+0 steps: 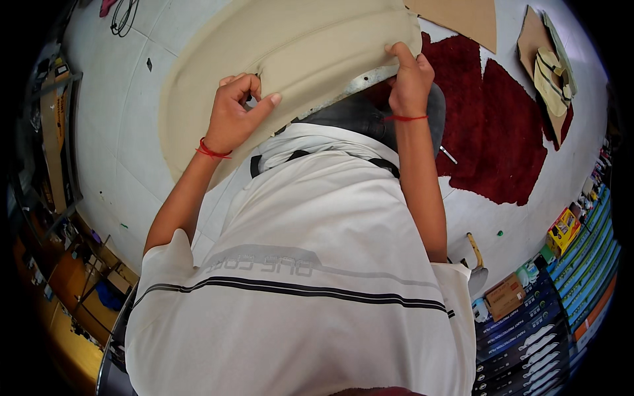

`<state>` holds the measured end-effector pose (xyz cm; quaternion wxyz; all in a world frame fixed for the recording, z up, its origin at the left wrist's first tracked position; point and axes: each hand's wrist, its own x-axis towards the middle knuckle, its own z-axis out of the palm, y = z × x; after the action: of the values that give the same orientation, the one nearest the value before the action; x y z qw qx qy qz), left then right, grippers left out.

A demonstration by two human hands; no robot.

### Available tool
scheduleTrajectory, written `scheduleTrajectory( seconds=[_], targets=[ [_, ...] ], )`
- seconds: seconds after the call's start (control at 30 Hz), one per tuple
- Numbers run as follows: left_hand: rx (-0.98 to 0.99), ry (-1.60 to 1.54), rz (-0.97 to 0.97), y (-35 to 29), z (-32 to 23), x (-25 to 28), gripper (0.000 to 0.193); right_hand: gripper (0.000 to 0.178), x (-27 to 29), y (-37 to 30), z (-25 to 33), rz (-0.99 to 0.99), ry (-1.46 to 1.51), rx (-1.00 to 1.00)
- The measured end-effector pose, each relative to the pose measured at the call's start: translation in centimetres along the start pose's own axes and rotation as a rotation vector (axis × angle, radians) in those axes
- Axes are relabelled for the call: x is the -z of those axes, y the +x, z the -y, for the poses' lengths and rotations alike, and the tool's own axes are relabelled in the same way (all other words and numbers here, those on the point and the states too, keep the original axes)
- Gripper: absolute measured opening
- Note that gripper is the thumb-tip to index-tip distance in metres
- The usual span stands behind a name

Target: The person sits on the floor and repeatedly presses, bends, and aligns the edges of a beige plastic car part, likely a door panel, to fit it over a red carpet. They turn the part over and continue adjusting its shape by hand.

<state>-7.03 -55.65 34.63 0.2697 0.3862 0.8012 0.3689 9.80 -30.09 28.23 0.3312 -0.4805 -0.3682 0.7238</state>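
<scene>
A large beige, padded-looking panel (pixel 317 46) with a smooth cover and long creases lies tilted across my lap. Its near edge shows a bare, whitish strip (pixel 362 82) with small holes. My right hand (pixel 411 79) grips the panel's near right edge, thumb on top and the other fingers partly hidden below. Over the left part of the panel, my left hand (pixel 241 109) is closed, its fingers curled and its thumb pointing right along the cover. A small dark spot shows by its fingertips; what they pinch, if anything, is hidden. Both wrists wear red string bands.
Dark red carpet pieces (pixel 495 132) lie on the pale tiled floor to the right, with brown board (pixel 462 20) beyond. A hammer-like tool with a yellow handle (pixel 474 247) stands near boxes (pixel 505 297) at lower right. Shelving (pixel 59 132) lines the left side.
</scene>
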Motion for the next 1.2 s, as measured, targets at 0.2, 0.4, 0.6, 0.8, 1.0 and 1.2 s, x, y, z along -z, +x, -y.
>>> scheduleTrajectory(
  seconds=[0.2, 0.4, 0.6, 0.8, 1.0, 1.2],
  targets=[
    [0.099, 0.140, -0.069, 1.5, -2.4, 2.6, 0.030, 0.025, -0.2, 1.2, 0.2, -0.023, 0.033, -0.003],
    [-0.178, 0.359, -0.018, 8.0, -6.0, -2.6, 0.055, 0.040, -0.7, -1.3, 1.2, 0.137, -0.017, -0.017],
    [0.007, 0.426, 0.035, 11.1, -9.4, -5.4, 0.068, 0.042, -0.5, -3.9, 4.1, 0.280, 0.016, -0.055],
    [0.147, 0.251, 0.169, 13.1, -10.8, -2.0, 0.063, 0.038, -2.4, -7.1, 7.3, 0.499, 0.164, -0.085],
    [0.124, -0.397, 0.296, 11.4, -12.4, 5.0, 0.065, 0.051, -7.3, -11.6, 13.5, 0.818, 0.232, -0.070],
    [0.025, -0.971, -0.009, 10.4, -18.0, 10.7, 0.065, 0.064, -14.3, -17.2, 11.0, 0.907, 0.312, 0.537]
  ],
)
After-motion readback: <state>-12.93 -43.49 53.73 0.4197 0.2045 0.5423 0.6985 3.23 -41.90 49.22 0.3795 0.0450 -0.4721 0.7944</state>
